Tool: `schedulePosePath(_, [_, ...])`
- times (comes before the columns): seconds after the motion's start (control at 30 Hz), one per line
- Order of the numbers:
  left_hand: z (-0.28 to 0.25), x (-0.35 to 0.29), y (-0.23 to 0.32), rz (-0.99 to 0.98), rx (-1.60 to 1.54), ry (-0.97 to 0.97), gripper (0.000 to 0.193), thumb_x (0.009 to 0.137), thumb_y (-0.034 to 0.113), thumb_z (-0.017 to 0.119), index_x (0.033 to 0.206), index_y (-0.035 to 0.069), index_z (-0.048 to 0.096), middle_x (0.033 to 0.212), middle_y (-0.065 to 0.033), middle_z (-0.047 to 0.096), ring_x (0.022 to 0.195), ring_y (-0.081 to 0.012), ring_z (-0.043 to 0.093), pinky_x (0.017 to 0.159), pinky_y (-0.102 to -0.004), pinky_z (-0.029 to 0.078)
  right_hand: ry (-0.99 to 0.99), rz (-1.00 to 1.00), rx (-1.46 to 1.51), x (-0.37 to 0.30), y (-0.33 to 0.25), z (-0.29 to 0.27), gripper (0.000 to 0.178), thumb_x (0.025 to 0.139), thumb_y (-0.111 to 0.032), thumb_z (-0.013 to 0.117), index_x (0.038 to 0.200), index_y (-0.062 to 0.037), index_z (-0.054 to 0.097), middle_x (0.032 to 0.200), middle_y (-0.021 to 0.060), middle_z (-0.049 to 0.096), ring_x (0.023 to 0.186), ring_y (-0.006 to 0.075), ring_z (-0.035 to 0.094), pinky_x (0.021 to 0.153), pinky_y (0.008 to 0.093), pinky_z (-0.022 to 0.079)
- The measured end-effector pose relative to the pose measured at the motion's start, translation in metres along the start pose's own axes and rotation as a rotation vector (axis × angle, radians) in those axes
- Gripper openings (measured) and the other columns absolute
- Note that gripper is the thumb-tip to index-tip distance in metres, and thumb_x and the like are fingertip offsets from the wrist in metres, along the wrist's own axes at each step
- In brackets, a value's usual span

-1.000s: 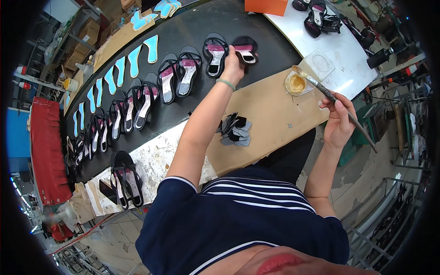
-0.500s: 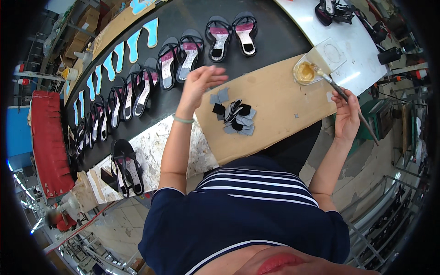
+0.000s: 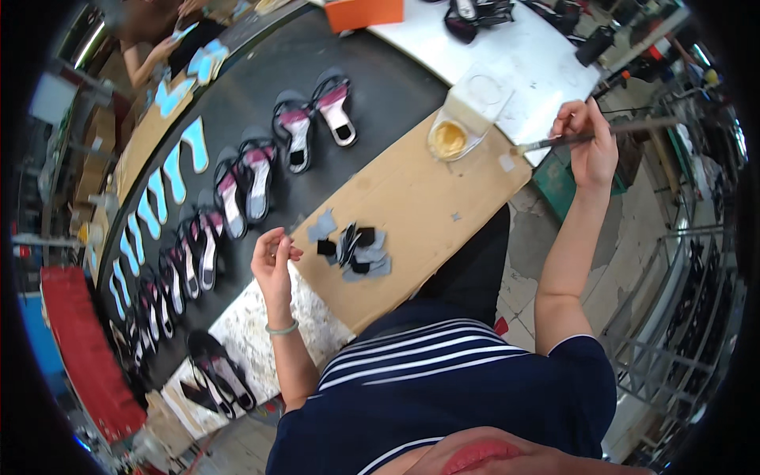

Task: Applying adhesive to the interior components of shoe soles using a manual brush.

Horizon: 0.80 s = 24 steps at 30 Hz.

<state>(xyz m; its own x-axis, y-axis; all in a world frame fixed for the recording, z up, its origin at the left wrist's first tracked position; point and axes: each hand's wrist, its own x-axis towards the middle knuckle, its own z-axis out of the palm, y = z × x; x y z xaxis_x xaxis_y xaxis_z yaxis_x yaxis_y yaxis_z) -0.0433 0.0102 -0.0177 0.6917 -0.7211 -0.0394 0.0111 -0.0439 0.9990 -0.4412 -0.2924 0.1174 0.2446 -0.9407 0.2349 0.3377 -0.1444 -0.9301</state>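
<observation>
My right hand point(image 3: 590, 146) is closed around a paintbrush point(image 3: 558, 142), with the bristles pointing left over the corner of a brown cardboard sheet point(image 3: 396, 182). To the left of the bristles stands a clear cup of yellowish paste point(image 3: 450, 141). My left hand point(image 3: 274, 265) is raised near the edge of the conveyor, empty, its fingers loosely bent and apart. Just right of it lies a pile of small grey and black patches point(image 3: 356, 252) on the cardboard. Beyond are strappy black sandals point(image 3: 257, 182) in pairs, several with black or grey patches at the heel.
A black conveyor belt point(image 3: 380, 71) carries the sandals and a row of blue sole pieces point(image 3: 172, 176). A paste-stained white board point(image 3: 269, 332) bears another sandal pair point(image 3: 222, 372). An orange box point(image 3: 364, 13) sits at the back. Another person's hand point(image 3: 165, 49) holds a blue piece.
The brush has left the paste cup and moved right, its handle now nearly level. My left hand has drawn back toward me. The whole view has shifted.
</observation>
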Motion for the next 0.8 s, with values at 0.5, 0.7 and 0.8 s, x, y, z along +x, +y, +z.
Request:
schedulePosePath(0.5, [0.246, 0.175, 0.071, -0.008, 0.139, -0.696, 0.053, 0.093, 0.018, 0.066, 0.14, 0.002, 0.044, 0.106, -0.0031, 0.06, 0.091, -0.0114, 0.062, 0.077, -0.0256, 0.05, 0.1, 0.517, -1.127, 0.31, 0.102, -0.096, 0.056, 0.074, -0.041, 0.078, 0.102, 0.006, 0.066, 0.069, 0.0112, 0.065, 0.059, 0.0199, 0.063, 0.046, 0.0337, 0.048])
schedulePosePath(0.7, [0.4, 0.296, 0.025, -0.029, 0.176, -0.729, 0.084, 0.084, 0.04, 0.076, 0.148, 0.004, 0.034, 0.142, -0.0263, 0.04, 0.124, -0.0312, 0.051, 0.097, -0.0391, 0.046, 0.355, 0.597, -0.932, 0.4, 0.151, -0.082, 0.086, 0.071, -0.056, 0.077, 0.13, 0.003, 0.056, 0.137, 0.0224, 0.052, 0.12, 0.0385, 0.056, 0.071, 0.0507, 0.061])
schedulePosePath(0.8, [0.472, 0.343, 0.0, -0.022, 0.225, -0.694, 0.1, 0.078, 0.049, 0.078, 0.151, 0.001, 0.027, 0.147, -0.0297, 0.035, 0.132, -0.0347, 0.044, 0.105, -0.0427, 0.04, 0.361, 0.613, -0.936, 0.421, 0.175, -0.088, 0.082, 0.074, -0.053, 0.075, 0.133, 0.0003, 0.055, 0.138, 0.0215, 0.051, 0.121, 0.0386, 0.056, 0.074, 0.0546, 0.06])
